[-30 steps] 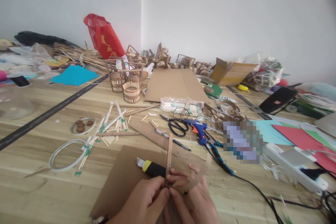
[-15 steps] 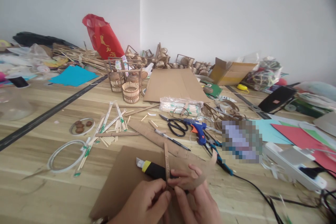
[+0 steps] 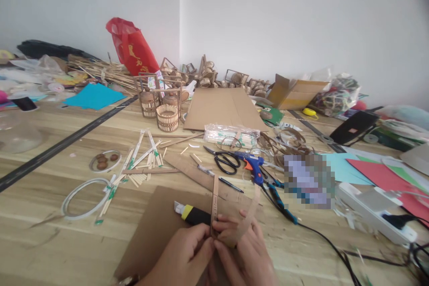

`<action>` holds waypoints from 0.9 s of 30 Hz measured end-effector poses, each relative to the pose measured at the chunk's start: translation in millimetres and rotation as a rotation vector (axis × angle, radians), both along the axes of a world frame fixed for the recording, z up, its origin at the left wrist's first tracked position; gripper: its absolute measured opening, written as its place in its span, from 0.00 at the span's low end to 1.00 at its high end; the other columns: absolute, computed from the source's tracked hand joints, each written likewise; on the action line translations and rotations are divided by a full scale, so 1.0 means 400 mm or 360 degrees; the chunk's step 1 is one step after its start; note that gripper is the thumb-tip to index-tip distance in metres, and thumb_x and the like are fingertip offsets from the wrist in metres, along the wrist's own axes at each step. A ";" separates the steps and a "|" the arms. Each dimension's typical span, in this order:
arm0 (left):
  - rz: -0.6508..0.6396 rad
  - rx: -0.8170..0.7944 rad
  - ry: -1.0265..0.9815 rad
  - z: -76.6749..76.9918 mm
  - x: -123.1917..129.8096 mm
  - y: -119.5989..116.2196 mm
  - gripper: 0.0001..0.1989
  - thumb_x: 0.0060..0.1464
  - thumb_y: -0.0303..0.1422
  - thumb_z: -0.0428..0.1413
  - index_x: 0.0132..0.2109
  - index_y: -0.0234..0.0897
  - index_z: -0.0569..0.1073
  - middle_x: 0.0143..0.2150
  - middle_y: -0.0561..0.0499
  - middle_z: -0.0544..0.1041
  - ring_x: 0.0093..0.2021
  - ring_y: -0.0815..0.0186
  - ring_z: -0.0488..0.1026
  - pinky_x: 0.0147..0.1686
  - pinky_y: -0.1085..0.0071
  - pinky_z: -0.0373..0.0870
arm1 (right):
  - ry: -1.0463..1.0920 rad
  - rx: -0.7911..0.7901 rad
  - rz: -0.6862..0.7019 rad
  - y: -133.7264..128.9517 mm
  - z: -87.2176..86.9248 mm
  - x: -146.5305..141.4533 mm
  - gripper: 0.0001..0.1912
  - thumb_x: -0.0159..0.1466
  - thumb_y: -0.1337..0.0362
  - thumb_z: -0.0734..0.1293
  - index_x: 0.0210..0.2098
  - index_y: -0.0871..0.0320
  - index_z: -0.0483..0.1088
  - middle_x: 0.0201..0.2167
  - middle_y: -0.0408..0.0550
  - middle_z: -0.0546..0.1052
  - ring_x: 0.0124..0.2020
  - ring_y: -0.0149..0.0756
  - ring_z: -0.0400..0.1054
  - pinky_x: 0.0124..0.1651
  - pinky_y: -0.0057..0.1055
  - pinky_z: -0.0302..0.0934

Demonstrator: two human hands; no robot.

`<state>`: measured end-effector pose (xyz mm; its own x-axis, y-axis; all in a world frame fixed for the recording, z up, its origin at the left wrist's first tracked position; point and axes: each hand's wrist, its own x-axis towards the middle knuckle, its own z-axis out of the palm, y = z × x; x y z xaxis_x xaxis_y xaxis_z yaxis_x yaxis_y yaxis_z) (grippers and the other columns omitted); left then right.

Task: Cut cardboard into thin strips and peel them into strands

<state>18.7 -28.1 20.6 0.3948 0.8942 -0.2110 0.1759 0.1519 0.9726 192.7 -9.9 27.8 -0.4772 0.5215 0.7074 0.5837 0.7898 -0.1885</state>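
Note:
Both my hands pinch a narrow brown cardboard strip (image 3: 215, 201) over a cardboard sheet (image 3: 147, 228) at the near edge. My left hand (image 3: 187, 250) grips its lower end from the left, thumb and forefinger closed. From the right, my right hand (image 3: 246, 250) closes on the same end. A thin, curled paper-like tan strip (image 3: 250, 219) rises past the right fingers; how it joins the first strip is hidden. A black and yellow utility knife (image 3: 194, 215) lies on the sheet just beyond my left hand, blade end to the left.
Scissors (image 3: 227, 161), a blue glue gun (image 3: 254, 167), a pen (image 3: 231, 184) and pliers (image 3: 281, 205) lie beyond my hands. Small stick baskets (image 3: 167, 118) stand farther back. Loose sticks (image 3: 134, 156) and white hoops (image 3: 65, 203) are left; a power strip (image 3: 378, 214) with cables is right.
The curled strip's free end has swung left and become more upright. The cardboard strip has tilted slightly right and stands a little higher. My right fingers have drawn in slightly.

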 end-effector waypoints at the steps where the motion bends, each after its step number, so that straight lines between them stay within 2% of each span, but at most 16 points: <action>1: 0.0004 -0.0003 -0.0014 0.000 0.000 0.000 0.26 0.59 0.57 0.46 0.38 0.36 0.71 0.24 0.49 0.75 0.24 0.64 0.72 0.25 0.73 0.67 | -0.0032 -0.0013 -0.0001 0.000 -0.002 0.003 0.06 0.65 0.68 0.66 0.40 0.52 0.67 0.35 0.40 0.82 0.40 0.35 0.78 0.50 0.35 0.63; 4: -0.0001 -0.0018 -0.0019 0.005 0.000 -0.001 0.27 0.59 0.56 0.47 0.40 0.34 0.73 0.26 0.48 0.75 0.24 0.63 0.72 0.24 0.73 0.67 | -0.0108 -0.0051 -0.0029 -0.002 -0.012 0.012 0.07 0.65 0.68 0.66 0.42 0.53 0.68 0.36 0.41 0.83 0.41 0.35 0.78 0.51 0.37 0.64; 9: -0.0025 -0.0023 -0.0037 0.007 -0.002 -0.005 0.28 0.59 0.55 0.48 0.43 0.33 0.74 0.24 0.48 0.74 0.22 0.64 0.72 0.23 0.74 0.66 | -0.0148 -0.0031 -0.0043 -0.008 -0.019 0.019 0.05 0.66 0.68 0.64 0.40 0.52 0.69 0.37 0.43 0.83 0.42 0.38 0.78 0.55 0.42 0.65; 16: -0.0038 -0.0049 0.0037 -0.002 -0.002 -0.005 0.32 0.58 0.59 0.46 0.42 0.33 0.75 0.21 0.50 0.73 0.20 0.66 0.70 0.21 0.74 0.64 | -0.0081 -0.0180 -0.0166 -0.016 -0.008 0.020 0.06 0.68 0.65 0.62 0.40 0.51 0.72 0.40 0.44 0.83 0.44 0.41 0.78 0.53 0.41 0.69; 22: 0.0010 0.0033 -0.0060 -0.010 -0.003 0.000 0.31 0.58 0.60 0.46 0.39 0.34 0.73 0.26 0.48 0.75 0.24 0.64 0.72 0.25 0.74 0.66 | -0.0180 -0.0098 -0.0091 -0.011 -0.024 0.024 0.07 0.68 0.67 0.62 0.42 0.52 0.71 0.40 0.45 0.83 0.46 0.41 0.77 0.55 0.42 0.68; 27: 0.0021 -0.0020 -0.0096 -0.009 -0.001 0.002 0.31 0.58 0.61 0.45 0.38 0.35 0.71 0.24 0.49 0.74 0.22 0.64 0.72 0.24 0.73 0.67 | -0.0073 -0.0076 -0.0036 -0.006 -0.016 0.007 0.06 0.67 0.67 0.63 0.41 0.52 0.70 0.36 0.44 0.83 0.41 0.38 0.78 0.51 0.39 0.68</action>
<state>18.4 -27.5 16.8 0.3955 0.8968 -0.1985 0.1151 0.1660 0.9794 195.3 -12.5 21.3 -0.4964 0.5652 0.6588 0.6101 0.7671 -0.1984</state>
